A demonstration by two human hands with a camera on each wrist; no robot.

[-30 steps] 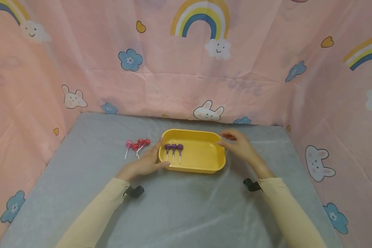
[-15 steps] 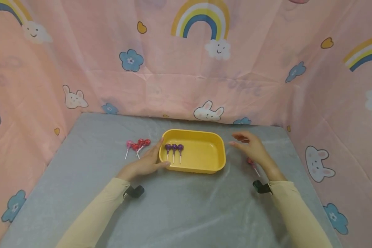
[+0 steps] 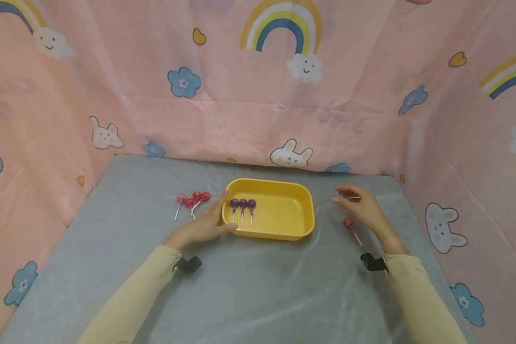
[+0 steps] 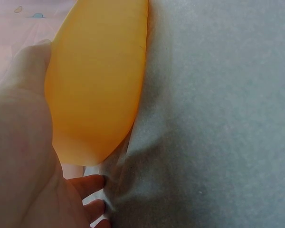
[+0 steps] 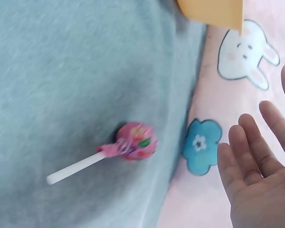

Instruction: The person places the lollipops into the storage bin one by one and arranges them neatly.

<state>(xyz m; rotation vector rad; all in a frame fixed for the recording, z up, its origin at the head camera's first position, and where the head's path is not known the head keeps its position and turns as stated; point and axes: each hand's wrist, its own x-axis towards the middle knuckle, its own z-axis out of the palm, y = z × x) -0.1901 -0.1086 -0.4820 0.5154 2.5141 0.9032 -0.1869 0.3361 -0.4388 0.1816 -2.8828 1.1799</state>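
Note:
A yellow plastic basin (image 3: 279, 234) stands mid-table. Three purple-wrapped lollipops (image 3: 243, 203) lie side by side at its left end. My left hand (image 3: 202, 227) holds that end, thumb at the front and fingers round the side; the left wrist view shows the basin wall (image 4: 99, 80) against the thumb. To the right of the basin hovers my right hand (image 3: 363, 205), off the table. Its fingers look loosely extended in the right wrist view, and no held thing shows there. A pink lollipop (image 3: 349, 223) rests on the cloth just below this hand.
Several red and pink lollipops (image 3: 190, 202) lie bunched left of the basin, close to the left hand. Grey cloth (image 3: 266, 291) covers the table. A pink printed curtain (image 3: 223, 124) surrounds the back and sides.
My right hand has moved away from the basin's right end, farther right. The pink lollipop under it has come into view. My left hand keeps its place on the basin.

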